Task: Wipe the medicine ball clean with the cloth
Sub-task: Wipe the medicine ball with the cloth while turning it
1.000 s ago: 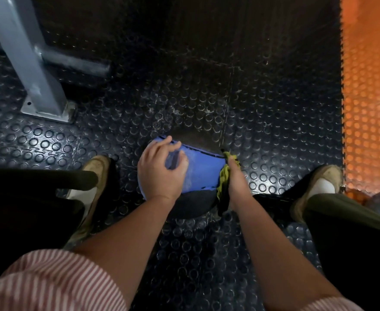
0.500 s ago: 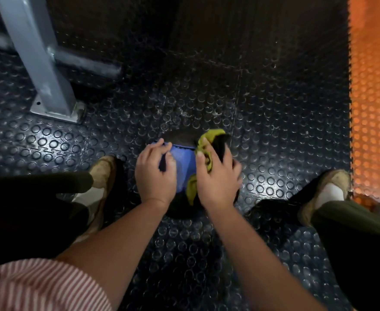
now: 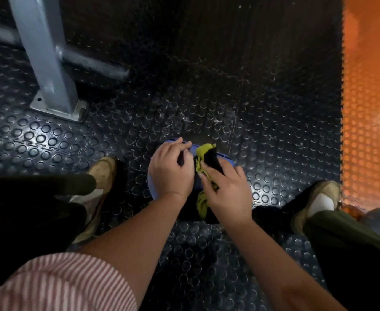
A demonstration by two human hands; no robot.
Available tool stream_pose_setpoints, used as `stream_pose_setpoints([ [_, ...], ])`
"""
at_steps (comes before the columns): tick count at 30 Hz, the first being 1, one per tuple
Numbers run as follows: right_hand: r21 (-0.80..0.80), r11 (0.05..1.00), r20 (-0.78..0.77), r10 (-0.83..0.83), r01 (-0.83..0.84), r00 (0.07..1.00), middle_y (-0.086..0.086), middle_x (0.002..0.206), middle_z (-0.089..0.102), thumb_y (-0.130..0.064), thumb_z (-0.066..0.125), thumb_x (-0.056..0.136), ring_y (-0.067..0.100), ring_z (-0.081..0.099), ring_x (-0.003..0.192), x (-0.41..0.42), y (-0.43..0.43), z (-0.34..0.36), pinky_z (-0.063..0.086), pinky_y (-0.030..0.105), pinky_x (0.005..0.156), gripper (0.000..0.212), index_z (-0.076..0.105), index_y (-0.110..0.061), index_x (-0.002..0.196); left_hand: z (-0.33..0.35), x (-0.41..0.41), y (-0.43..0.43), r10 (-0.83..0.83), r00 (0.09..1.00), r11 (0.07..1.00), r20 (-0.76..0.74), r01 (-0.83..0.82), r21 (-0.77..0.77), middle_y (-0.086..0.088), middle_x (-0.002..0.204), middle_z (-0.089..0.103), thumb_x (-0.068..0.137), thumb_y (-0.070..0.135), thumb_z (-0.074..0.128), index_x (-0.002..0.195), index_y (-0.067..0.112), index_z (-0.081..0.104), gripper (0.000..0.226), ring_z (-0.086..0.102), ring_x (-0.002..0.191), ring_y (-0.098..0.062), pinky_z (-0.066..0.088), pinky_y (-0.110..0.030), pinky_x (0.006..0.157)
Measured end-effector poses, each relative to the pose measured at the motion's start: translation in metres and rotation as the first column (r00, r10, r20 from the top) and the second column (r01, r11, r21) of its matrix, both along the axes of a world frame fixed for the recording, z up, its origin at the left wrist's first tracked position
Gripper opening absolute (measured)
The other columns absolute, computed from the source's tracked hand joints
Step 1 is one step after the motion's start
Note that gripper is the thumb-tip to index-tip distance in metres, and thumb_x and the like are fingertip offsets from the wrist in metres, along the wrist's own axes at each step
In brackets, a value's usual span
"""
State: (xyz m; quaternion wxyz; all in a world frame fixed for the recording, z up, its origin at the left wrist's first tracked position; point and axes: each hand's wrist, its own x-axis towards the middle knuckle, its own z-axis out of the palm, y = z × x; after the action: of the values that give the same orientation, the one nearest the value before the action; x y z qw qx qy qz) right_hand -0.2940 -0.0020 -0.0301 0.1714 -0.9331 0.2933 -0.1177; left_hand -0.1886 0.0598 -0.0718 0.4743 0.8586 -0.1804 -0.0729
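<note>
A person is crouching over a medicine ball (image 3: 227,159) that is resting on a black rubber floor mat (image 3: 207,97) embossed with round studs, between two tan shoes, the left one (image 3: 101,173) and the right one (image 3: 319,198). The left hand (image 3: 170,169) is gripping the ball's upper left side, its fingers curling over the far edge. The right hand (image 3: 226,189) is pinching a soft, crumpled yellow-green and black cloth (image 3: 201,151) between thumb and fingers and pressing it against the ball's top. Half a second ago the right hand was lying flat over the cloth near the middle of the ball; now it is sitting further right and nearer the person, with the cloth bunching out ahead of the fingertips, while the left hand is keeping its place. The ball is showing a smooth, faintly glossy blue panel along its far rim and left edge, where a black panel was showing before, and a dark panel below the wrists. A grey painted metal post (image 3: 43,52) is standing on a flat base plate (image 3: 56,108) at upper left, an orange studded mat (image 3: 368,131) is glowing along the right edge, and a red-and-white striped sleeve (image 3: 61,283) is filling the lower left corner.
</note>
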Motion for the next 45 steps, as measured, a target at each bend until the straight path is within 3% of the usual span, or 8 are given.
stream_pose_setpoints([
  [7, 0.127, 0.978, -0.208, -0.138, 0.166, 0.968, -0.003, 0.137, 0.051, -0.029, 0.055, 0.095, 0.026, 0.051, 0.111, 0.039, -0.05, 0.0, 0.045, 0.034, 0.085, 0.026, 0.07, -0.021, 0.114, 0.002, -0.023, -0.007, -0.046, 0.998, 0.985, 0.052, 0.036, 0.166, -0.003, 0.114, 0.071, 0.087, 0.03, 0.04, 0.1, 0.015, 0.076, 0.04, 0.061, 0.113, -0.027, 0.047, -0.045, 0.099],
  [15, 0.114, 0.973, 0.021, -0.204, 0.201, 0.979, 0.002, 0.081, 0.059, -0.039, 0.051, 0.089, 0.023, 0.055, 0.053, -0.02, 0.018, 0.002, 0.039, 0.025, 0.041, 0.032, 0.075, -0.019, 0.096, 0.009, -0.009, -0.015, -0.02, 1.0, 0.998, 0.017, 0.019, 0.056, 0.0, 0.107, 0.073, 0.084, 0.03, 0.042, 0.095, 0.015, 0.077, 0.04, 0.064, 0.106, -0.02, 0.047, -0.034, 0.099],
  [19, 0.065, 0.978, -0.032, -0.196, 0.198, 0.98, 0.002, 0.084, 0.06, -0.04, 0.051, 0.088, 0.025, 0.057, 0.054, -0.011, 0.006, 0.007, 0.035, 0.022, 0.044, 0.03, 0.075, -0.022, 0.094, 0.004, -0.012, -0.013, -0.043, 0.998, 0.997, 0.052, 0.039, 0.07, -0.002, 0.108, 0.073, 0.085, 0.026, 0.043, 0.097, 0.014, 0.077, 0.037, 0.064, 0.107, -0.022, 0.05, -0.043, 0.096],
  [25, 0.159, 0.963, -0.268, -0.17, 0.217, 0.948, 0.006, 0.113, 0.052, -0.034, 0.045, 0.098, 0.03, 0.058, 0.092, 0.053, -0.039, 0.021, 0.044, 0.033, 0.07, 0.029, 0.067, -0.025, 0.115, 0.006, -0.017, -0.008, -0.012, 1.0, 0.997, 0.015, 0.011, 0.082, -0.004, 0.113, 0.072, 0.086, 0.026, 0.04, 0.101, 0.012, 0.076, 0.041, 0.062, 0.115, -0.026, 0.043, -0.038, 0.105],
  [29, 0.035, 0.982, -0.134, -0.181, 0.187, 0.974, 0.008, 0.101, 0.058, -0.032, 0.052, 0.095, 0.032, 0.059, 0.072, 0.023, -0.007, 0.013, 0.036, 0.027, 0.054, 0.025, 0.069, -0.023, 0.11, 0.013, -0.007, -0.015, 0.069, 0.99, 0.998, -0.12, -0.068, 0.017, -0.001, 0.113, 0.071, 0.084, 0.018, 0.048, 0.1, 0.013, 0.077, 0.034, 0.059, 0.116, -0.018, 0.035, -0.022, 0.104],
  [35, 0.094, 0.985, -0.068, -0.142, 0.148, 0.988, 0.003, 0.078, 0.06, -0.038, 0.049, 0.085, 0.025, 0.053, 0.047, -0.013, 0.028, 0.009, 0.032, 0.02, 0.041, 0.031, 0.075, -0.022, 0.091, 0.014, -0.001, -0.026, 0.033, 0.97, 0.999, -0.24, -0.032, 0.011, 0.003, 0.127, 0.065, 0.094, 0.004, 0.047, 0.11, 0.015, 0.074, 0.033, 0.049, 0.13, -0.018, 0.033, -0.026, 0.112],
  [40, 0.156, 0.956, -0.134, -0.231, 0.25, 0.964, 0.004, 0.12, 0.044, -0.03, 0.058, 0.092, 0.025, 0.056, 0.085, 0.029, -0.027, 0.017, 0.051, 0.036, 0.07, 0.023, 0.071, -0.025, 0.11, 0.003, -0.006, -0.011, -0.067, 0.988, 0.997, -0.14, 0.06, -0.052, 0.0, 0.124, 0.066, 0.091, 0.004, 0.043, 0.112, 0.014, 0.073, 0.038, 0.049, 0.127, -0.018, 0.031, -0.026, 0.113],
  [45, 0.167, 0.975, -0.23, -0.107, 0.148, 0.967, 0.003, 0.135, 0.046, -0.026, 0.049, 0.097, 0.027, 0.043, 0.114, 0.056, -0.05, 0.009, 0.044, 0.038, 0.087, 0.028, 0.065, -0.023, 0.12, 0.004, -0.004, -0.011, -0.016, 0.978, 1.0, -0.209, 0.013, -0.016, 0.004, 0.124, 0.065, 0.092, 0.003, 0.041, 0.113, 0.012, 0.072, 0.039, 0.046, 0.13, -0.014, 0.026, -0.011, 0.109],
])
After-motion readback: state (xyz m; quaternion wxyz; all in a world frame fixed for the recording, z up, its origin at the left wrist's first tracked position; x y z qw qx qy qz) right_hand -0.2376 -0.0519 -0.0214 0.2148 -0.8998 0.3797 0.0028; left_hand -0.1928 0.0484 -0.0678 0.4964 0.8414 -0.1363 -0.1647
